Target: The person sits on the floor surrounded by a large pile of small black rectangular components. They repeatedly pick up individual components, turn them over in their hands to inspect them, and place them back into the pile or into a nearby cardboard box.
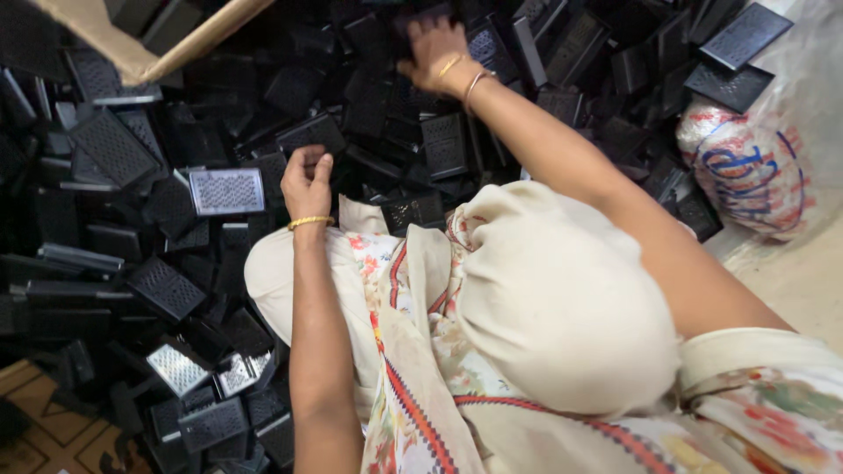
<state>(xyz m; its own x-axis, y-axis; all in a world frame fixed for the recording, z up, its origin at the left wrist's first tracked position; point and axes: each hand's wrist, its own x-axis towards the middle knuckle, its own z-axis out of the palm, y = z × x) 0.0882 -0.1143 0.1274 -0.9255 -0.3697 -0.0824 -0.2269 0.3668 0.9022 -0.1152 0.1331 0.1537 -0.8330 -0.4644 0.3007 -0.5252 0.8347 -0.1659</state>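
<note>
The right hand [436,53] reaches to the top middle of the frame, palm down on the heap of black grilles [369,96], its fingers curled into the pile; whether it grips one cannot be told. The left hand [306,183] sits left of centre, fingers loosely curled and closed on nothing visible, touching the grilles beside a pale grille [226,190] just to its left. Both wrists wear gold bangles [310,221]. Cream trousers [562,298] and a floral tunic [421,395] fill the lower right. A cardboard flap [132,39] crosses the upper left, and a printed sack [746,167] lies at the right edge.
</note>
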